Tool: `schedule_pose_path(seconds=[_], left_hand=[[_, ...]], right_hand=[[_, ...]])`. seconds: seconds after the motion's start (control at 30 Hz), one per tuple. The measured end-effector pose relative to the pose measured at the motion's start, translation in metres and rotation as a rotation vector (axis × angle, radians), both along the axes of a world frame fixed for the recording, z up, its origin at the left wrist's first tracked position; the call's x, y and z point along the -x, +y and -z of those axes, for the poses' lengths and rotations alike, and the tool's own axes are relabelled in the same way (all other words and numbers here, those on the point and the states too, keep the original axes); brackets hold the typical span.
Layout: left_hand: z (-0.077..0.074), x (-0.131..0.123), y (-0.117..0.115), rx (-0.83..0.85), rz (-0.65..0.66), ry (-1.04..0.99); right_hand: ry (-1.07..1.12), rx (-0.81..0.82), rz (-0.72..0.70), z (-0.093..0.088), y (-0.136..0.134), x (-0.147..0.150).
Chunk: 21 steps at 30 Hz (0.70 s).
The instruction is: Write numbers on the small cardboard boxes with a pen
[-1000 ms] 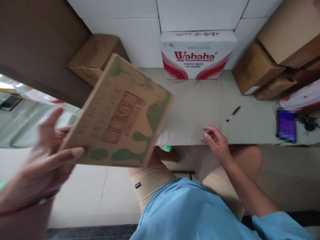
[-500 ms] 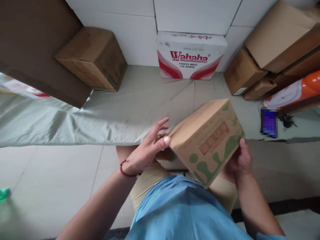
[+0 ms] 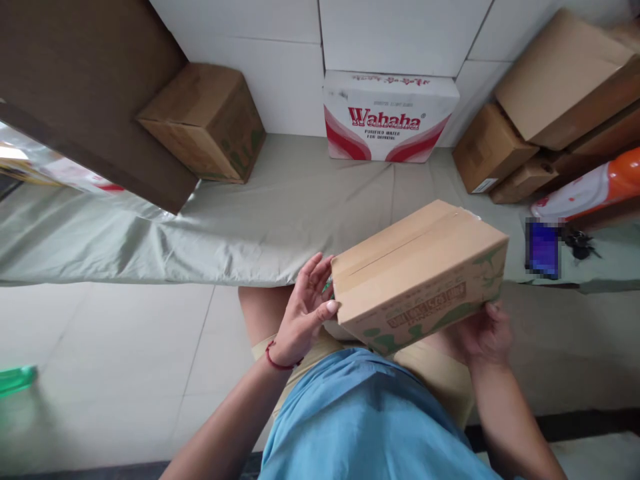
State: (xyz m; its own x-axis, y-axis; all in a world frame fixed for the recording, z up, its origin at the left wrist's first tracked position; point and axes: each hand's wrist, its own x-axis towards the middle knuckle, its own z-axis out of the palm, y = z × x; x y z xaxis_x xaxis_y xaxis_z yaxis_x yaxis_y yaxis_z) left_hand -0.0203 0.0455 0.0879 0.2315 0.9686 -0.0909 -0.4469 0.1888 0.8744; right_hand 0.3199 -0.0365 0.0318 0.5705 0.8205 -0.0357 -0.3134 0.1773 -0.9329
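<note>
A brown cardboard box (image 3: 415, 260) with green printing is held over my lap, tilted, its seamed top turned up toward me. My right hand (image 3: 485, 333) supports it from below at the lower right corner, the thumb on the printed side and the other fingers hidden underneath. At the box's left end is my left hand (image 3: 310, 300), with a red cord bracelet at the wrist. Its thumb presses the near corner while the fingers lie along the end face.
A cloth-covered bench (image 3: 290, 200) runs ahead. On it stand a white and red Wahaha carton (image 3: 390, 127), another brown box (image 3: 210, 120), stacked boxes (image 3: 560, 87), a blurred-out phone (image 3: 543, 249) and keys (image 3: 581, 244). A tall brown panel (image 3: 100, 87) leans at left.
The box has rotated so its seamed top faces up more and its printed side faces down more. My left hand has closed in on its left end; my right hand has moved slightly lower.
</note>
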Motion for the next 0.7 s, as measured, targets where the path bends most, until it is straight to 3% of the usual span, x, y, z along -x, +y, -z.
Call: schedule_pose_path(seconds=[0.13, 0.27, 0.37, 0.53, 0.7], left_hand=[[0.008, 0.005, -0.004, 0.156, -0.090, -0.001], [0.023, 0.008, -0.002, 0.401, -0.242, -0.114], [0.042, 0.012, -0.001, 0.540, -0.370, -0.185], [0.053, 0.021, 0.002, 0.451, -0.463, -0.213], [0.030, 0.029, 0.005, 0.428, -0.236, -0.200]], right_hand=[[-0.204, -0.027, -0.135, -0.033, -0.002, 0.023], [-0.758, -0.108, -0.238, -0.081, -0.007, 0.056], [-1.057, -0.203, -0.303, -0.105, -0.012, 0.076], [-1.201, -0.299, -0.342, -0.113, -0.020, 0.095], [-1.026, -0.206, -0.218, -0.099, -0.020, 0.090]])
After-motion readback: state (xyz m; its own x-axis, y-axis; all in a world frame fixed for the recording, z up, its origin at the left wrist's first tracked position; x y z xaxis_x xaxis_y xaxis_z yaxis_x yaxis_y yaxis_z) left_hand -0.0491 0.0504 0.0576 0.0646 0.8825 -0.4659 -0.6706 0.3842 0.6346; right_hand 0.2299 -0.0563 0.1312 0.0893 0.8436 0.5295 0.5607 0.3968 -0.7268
